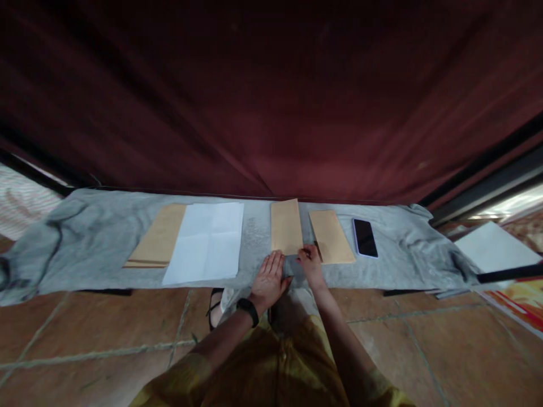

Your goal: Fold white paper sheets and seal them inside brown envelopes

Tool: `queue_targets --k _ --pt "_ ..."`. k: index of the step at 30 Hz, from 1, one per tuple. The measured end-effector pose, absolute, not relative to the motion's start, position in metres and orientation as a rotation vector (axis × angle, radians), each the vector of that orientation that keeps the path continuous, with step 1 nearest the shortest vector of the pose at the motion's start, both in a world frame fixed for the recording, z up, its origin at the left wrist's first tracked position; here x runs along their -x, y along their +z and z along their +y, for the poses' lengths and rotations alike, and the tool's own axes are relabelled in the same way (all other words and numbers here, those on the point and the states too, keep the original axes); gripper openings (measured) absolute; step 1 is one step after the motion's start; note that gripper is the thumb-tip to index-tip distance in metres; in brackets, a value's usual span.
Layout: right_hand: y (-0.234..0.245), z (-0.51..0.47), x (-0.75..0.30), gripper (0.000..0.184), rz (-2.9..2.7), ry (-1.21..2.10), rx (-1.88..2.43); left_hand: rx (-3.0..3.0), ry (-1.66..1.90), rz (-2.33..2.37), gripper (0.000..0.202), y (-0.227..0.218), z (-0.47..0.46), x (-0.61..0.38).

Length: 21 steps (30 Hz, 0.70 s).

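Note:
A brown paper envelope (286,227) lies upright in front of me on the grey cloth. My left hand (268,277), with a black watch at its wrist, rests flat with fingers stretched out, the fingertips on the envelope's near left corner. At the near right corner, the curled fingers of my right hand (311,265) pinch the envelope's edge. Just right of that hand lies a second brown envelope (333,237). To the left are white sheets (207,243) with fold creases, partly over a stack of brown envelopes (159,234).
A phone (365,238) with a dark screen lies at the right of the cloth-covered table (403,243). A dark red curtain (271,113) hangs along the far edge. Dark metal bars (487,169) stand at the right, near a white board (496,246). Tiles (139,333) cover the floor.

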State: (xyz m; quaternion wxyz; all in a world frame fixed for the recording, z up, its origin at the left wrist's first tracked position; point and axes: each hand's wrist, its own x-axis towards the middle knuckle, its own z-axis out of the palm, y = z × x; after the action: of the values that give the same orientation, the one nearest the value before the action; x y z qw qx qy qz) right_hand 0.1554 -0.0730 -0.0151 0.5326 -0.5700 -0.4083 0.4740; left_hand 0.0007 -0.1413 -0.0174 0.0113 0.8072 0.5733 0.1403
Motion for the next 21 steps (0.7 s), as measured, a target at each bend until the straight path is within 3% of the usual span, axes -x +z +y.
queue_targets --k 3,10,21 --pt "-0.020 -0.075 -0.151 0.034 -0.733 1.351 1.175 -2.494 0.418 1.781 0.070 -0.017 -0.142 -0.002" --pt "-0.029 -0.077 -0.146 0.027 -0.705 1.475 1.147 -2.483 0.420 1.770 0.070 -0.016 -0.143 -0.002" --pt "-0.024 -0.080 -0.144 0.022 -0.655 1.420 1.125 -2.609 0.333 1.698 0.078 -0.004 -0.143 -0.003"
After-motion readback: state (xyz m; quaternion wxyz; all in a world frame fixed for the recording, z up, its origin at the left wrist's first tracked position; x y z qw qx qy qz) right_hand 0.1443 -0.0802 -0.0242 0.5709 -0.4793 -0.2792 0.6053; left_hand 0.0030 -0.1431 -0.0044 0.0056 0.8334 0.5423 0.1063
